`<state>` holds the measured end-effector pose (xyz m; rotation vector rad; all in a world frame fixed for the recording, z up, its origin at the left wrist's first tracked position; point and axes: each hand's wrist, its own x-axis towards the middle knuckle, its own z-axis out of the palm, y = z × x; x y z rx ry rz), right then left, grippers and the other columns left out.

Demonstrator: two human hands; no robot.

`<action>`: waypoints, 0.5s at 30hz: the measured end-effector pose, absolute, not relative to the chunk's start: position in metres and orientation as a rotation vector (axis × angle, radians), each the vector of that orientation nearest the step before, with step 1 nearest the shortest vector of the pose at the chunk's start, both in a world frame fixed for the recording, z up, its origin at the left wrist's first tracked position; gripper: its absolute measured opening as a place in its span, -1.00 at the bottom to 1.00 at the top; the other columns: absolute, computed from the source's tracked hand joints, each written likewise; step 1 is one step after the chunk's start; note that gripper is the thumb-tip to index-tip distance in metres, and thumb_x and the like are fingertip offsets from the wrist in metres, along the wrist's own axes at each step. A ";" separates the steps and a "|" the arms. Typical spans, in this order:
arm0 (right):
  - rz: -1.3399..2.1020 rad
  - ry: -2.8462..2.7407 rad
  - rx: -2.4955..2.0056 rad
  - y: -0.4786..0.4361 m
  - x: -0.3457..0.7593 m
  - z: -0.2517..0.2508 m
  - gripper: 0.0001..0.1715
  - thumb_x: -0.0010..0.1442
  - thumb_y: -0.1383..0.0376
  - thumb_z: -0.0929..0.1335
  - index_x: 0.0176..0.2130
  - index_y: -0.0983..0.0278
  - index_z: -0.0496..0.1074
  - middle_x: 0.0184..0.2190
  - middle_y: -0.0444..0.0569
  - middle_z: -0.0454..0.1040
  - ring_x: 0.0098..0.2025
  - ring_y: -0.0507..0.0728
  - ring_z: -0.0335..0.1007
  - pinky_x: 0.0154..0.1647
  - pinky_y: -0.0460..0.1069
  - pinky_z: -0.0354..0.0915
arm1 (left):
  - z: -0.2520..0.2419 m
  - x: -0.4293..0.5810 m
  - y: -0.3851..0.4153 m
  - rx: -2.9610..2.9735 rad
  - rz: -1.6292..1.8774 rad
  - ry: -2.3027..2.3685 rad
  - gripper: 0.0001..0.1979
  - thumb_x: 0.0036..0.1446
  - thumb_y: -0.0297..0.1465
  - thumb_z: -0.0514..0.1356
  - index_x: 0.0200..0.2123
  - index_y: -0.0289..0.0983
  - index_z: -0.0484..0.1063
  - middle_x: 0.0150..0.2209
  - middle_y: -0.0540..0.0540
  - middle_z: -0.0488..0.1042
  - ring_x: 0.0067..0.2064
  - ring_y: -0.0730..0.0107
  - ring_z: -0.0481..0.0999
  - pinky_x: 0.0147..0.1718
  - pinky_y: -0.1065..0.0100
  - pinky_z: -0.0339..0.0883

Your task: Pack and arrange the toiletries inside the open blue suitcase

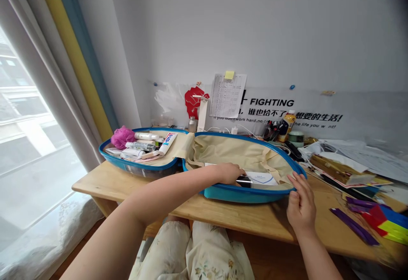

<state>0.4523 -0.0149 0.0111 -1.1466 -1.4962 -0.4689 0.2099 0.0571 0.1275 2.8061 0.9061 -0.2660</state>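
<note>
A blue suitcase lies unfolded on the wooden desk, its beige-lined right half point(229, 146) in front of me. My left hand point(231, 173) reaches down into this half, its fingers closed on a black, glossy, flat object point(245, 181) near the front wall. Just beside that object lies a white box or booklet point(263, 178) with blue markings. My right hand point(301, 203) is at the right front corner, fingers stretched out against the blue rim and thumb apart. In the left half point(142, 169) are a pink bath puff point(123, 137), a toothpaste tube point(168, 143) and several small bottles.
The wooden desk point(219, 212) ends just in front of my lap. Purple, red and yellow strips point(353, 225) and piled papers point(344, 167) lie at right. An orange bottle point(286, 126) and a white lamp point(202, 114) stand behind the suitcase. A curtained window is at left.
</note>
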 end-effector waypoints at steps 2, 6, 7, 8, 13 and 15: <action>-0.473 -1.491 -1.144 -0.015 0.452 0.011 -0.52 0.37 0.13 0.14 0.09 0.26 0.41 0.14 0.17 0.41 0.29 0.31 0.22 0.26 0.33 0.16 | 0.126 0.208 0.059 2.817 -0.282 0.906 -0.41 0.16 -0.26 0.20 0.26 -0.22 0.26 0.19 -0.26 0.36 0.18 0.07 0.40 0.09 0.21 0.28; -0.465 -1.497 -1.153 -0.015 0.452 0.012 -0.51 0.36 0.12 0.14 0.10 0.24 0.41 0.15 0.15 0.40 0.29 0.31 0.21 0.27 0.34 0.14 | 0.129 0.200 0.063 2.782 -0.298 0.926 -0.49 0.12 -0.33 0.23 0.17 -0.15 0.36 0.14 -0.18 0.41 0.12 0.15 0.45 0.03 0.28 0.32; -0.467 -1.501 -1.150 -0.015 0.452 0.012 -0.51 0.36 0.13 0.14 0.11 0.24 0.41 0.16 0.15 0.40 0.29 0.32 0.21 0.28 0.34 0.13 | 0.130 0.199 0.063 2.771 -0.304 0.931 -0.51 0.11 -0.35 0.24 0.14 -0.13 0.38 0.12 -0.15 0.43 0.10 0.18 0.47 0.02 0.30 0.33; -0.472 -1.503 -1.146 -0.015 0.453 0.012 -0.51 0.36 0.14 0.14 0.12 0.23 0.40 0.16 0.15 0.40 0.29 0.32 0.21 0.29 0.35 0.12 | 0.131 0.197 0.063 2.762 -0.310 0.937 -0.54 0.10 -0.36 0.24 0.11 -0.12 0.40 0.10 -0.12 0.45 0.08 0.21 0.48 0.00 0.31 0.34; -0.499 -1.512 -1.132 -0.014 0.453 0.012 -0.52 0.36 0.16 0.14 0.15 0.21 0.39 0.17 0.13 0.39 0.29 0.33 0.21 0.29 0.34 0.12 | 0.134 0.195 0.060 2.742 -0.307 0.980 -0.51 0.09 -0.22 0.27 0.09 -0.22 0.39 0.09 -0.19 0.46 0.04 0.15 0.50 -0.04 0.25 0.38; -0.501 -1.521 -1.127 -0.015 0.453 0.011 -0.52 0.36 0.18 0.15 0.15 0.22 0.38 0.18 0.14 0.38 0.30 0.33 0.20 0.28 0.33 0.14 | 0.139 0.190 0.064 2.742 -0.235 0.990 -0.44 0.09 -0.12 0.27 0.13 -0.21 0.36 0.12 -0.20 0.43 0.05 0.15 0.49 -0.04 0.26 0.37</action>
